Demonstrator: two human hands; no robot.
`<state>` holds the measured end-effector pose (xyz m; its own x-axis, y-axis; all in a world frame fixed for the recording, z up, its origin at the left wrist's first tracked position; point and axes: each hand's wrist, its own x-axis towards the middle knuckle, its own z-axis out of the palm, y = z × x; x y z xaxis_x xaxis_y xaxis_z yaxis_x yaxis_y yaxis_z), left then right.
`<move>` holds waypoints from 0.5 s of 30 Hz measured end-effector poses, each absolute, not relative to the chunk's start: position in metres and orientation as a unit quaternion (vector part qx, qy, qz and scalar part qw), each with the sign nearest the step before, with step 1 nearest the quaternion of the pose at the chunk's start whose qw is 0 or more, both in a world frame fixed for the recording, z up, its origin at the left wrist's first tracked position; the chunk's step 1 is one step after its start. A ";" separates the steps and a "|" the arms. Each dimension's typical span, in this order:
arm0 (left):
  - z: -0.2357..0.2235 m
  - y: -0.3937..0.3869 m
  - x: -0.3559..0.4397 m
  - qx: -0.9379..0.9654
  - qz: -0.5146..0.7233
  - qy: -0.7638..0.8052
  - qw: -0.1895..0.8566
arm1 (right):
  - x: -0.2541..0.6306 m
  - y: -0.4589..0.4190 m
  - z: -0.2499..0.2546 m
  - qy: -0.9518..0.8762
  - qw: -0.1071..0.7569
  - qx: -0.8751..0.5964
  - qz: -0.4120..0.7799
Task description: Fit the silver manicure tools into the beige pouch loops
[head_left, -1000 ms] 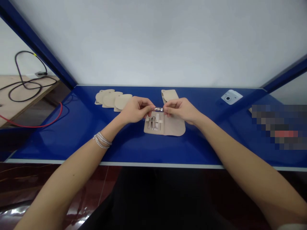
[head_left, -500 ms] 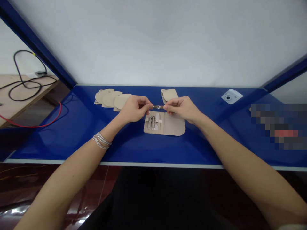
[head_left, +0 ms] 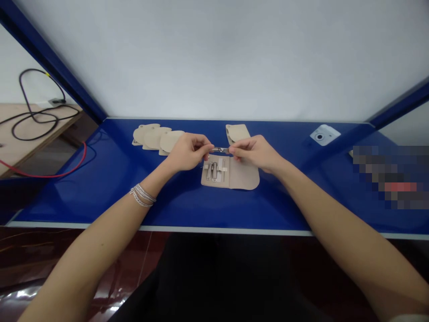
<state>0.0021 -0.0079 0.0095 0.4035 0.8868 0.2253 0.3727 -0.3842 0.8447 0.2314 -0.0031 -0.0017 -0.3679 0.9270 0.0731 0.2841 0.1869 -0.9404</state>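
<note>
Between my two hands, a small shiny nail clipper [head_left: 221, 150] is stretched sideways above the table. The fingertips of my left hand [head_left: 191, 151] pinch one end of it. My right hand [head_left: 253, 151] pinches the other end, so both tips are covered by fingers. Just below lies an opened beige manicure case [head_left: 244, 174], its flap spread to the right. Several metal nail tools [head_left: 214, 171] are tucked under straps in its left half, two of them looking like clippers.
Closed beige cases [head_left: 152, 137] overlap in a row at the back left of the blue table [head_left: 187, 208]. Another folded case [head_left: 238, 132] lies behind my right hand. A white instant camera [head_left: 324, 135] is at the back right. Cables [head_left: 43, 120] lie on a wooden surface at left.
The clipper looks slightly turned between my fingers. Both hands keep their pinch in nearly the same place, and the case beneath stays put.
</note>
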 end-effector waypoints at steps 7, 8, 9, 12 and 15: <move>0.013 -0.011 0.002 0.732 0.371 0.357 0.447 | 0.230 -0.004 -0.002 -0.683 0.362 -0.378 0.510; 0.013 -0.011 0.002 0.728 0.372 0.350 0.458 | 0.230 -0.005 -0.002 -0.684 0.359 -0.376 0.512; 0.013 -0.011 0.002 0.723 0.374 0.343 0.468 | 0.229 -0.006 -0.001 -0.686 0.355 -0.373 0.514; 0.011 -0.012 0.003 0.719 0.373 0.328 0.487 | 0.227 -0.007 -0.002 -0.690 0.343 -0.367 0.521; 0.011 -0.012 0.004 0.723 0.370 0.314 0.492 | 0.226 -0.007 -0.003 -0.691 0.330 -0.360 0.532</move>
